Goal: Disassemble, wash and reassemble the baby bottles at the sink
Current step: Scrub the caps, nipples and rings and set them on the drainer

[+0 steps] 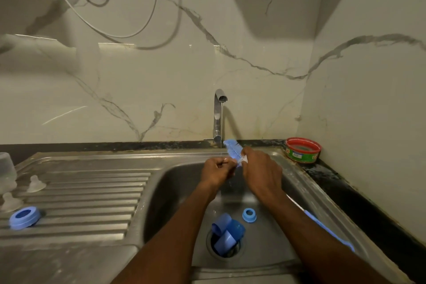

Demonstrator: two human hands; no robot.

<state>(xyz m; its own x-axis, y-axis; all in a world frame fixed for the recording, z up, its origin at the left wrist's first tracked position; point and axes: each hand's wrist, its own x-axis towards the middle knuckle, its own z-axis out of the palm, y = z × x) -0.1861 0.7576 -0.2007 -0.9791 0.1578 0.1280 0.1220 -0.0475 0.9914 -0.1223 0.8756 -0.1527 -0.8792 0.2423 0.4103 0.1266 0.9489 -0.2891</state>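
Both hands meet under the running tap (219,117), above the sink basin (175,191). My right hand (261,172) grips a bottle brush whose blue bristle head (232,148) sticks up into the water stream. Its long blue handle (329,232) runs back under my right forearm. My left hand (215,172) is closed, its fingertips pinching the base of the bristles. Two blue bottle caps (227,233) lie over the drain, with a blue screw ring (249,215) beside them. On the drainboard sit another blue ring (24,217), two clear nipples (35,184) (10,202) and a clear bottle (7,172).
A round red-rimmed green tub (302,150) stands on the dark counter at the back right corner. The ribbed steel drainboard (92,203) stretches left of the basin. Marble wall rises behind, with cables hanging above.
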